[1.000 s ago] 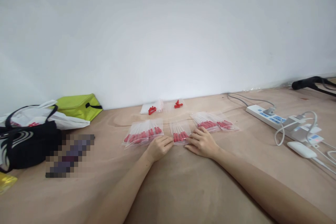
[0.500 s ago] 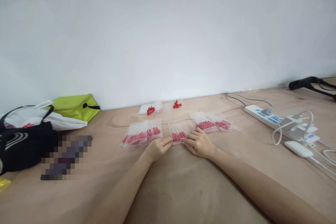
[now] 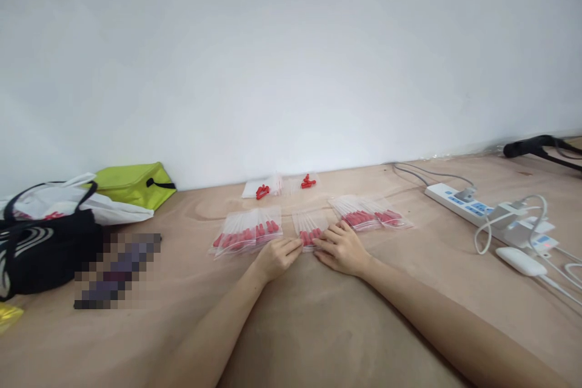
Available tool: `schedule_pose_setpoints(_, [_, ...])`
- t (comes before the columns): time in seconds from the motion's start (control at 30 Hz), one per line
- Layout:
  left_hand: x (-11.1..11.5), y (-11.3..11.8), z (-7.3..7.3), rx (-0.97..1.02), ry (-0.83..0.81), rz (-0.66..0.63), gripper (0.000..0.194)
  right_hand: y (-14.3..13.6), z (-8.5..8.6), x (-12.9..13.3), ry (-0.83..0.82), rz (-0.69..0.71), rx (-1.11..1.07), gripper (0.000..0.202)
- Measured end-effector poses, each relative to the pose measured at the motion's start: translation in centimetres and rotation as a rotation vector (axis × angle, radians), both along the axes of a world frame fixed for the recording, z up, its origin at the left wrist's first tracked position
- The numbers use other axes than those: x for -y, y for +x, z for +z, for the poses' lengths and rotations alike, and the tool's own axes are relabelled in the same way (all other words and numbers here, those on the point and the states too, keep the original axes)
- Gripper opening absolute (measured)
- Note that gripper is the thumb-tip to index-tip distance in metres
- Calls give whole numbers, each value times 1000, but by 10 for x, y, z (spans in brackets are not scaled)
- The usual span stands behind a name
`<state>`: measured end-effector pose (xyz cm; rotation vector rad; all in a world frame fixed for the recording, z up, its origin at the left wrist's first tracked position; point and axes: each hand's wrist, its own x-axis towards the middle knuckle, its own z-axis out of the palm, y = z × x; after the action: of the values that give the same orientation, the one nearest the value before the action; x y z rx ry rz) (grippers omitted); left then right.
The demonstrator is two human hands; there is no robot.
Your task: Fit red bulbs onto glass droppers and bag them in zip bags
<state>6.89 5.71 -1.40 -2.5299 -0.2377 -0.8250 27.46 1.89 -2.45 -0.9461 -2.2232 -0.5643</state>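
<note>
A clear zip bag of red-tipped sticks [image 3: 310, 227] lies flat between my hands. My left hand [image 3: 278, 259], fingers pressed together, pinches its near left corner. My right hand [image 3: 343, 248] rests over its near right corner with the fingers bent; the fingertips touch the bag's edge. To the left lie overlapping bags of similar red-tipped sticks [image 3: 247, 233], and more such bags [image 3: 366, 214] are at the right, just beyond my right hand. Farther back, loose red pieces lie on a stack of white bags [image 3: 250, 188] and on another clear bag [image 3: 293, 185].
A white power strip [image 3: 459, 203] with plugs and cables and a white adapter [image 3: 521, 261] are at the right. A black object [image 3: 536, 147] lies at the far right. On the left are a green bag [image 3: 131, 185], a black bag [image 3: 50, 254] and a pixelated object [image 3: 119, 273].
The fingers of my right hand have shifted slightly left over the bag's near edge. The whole view has moved a little.
</note>
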Motion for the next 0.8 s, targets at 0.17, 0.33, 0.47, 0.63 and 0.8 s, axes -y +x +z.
schedule_pose_setpoints(0.17, [0,-2,-2,26,28,21,22,-13,-2,-5,135,23,32,13])
schedule_pose_setpoints(0.33, [0,-3,-2,75,70,9,24,-25,-1,-9,229,69,79,20])
schedule_pose_setpoints(0.47, [0,-3,-1,90,47,13,22,-28,-1,-10,233,55,79,24])
schedule_pose_setpoints(0.63, [1,-4,-1,80,-24,43,26,-29,-1,-9,185,-2,95,25])
schedule_pose_setpoints(0.8, [2,-4,-1,123,-46,70,28,-28,2,-7,154,-78,143,24])
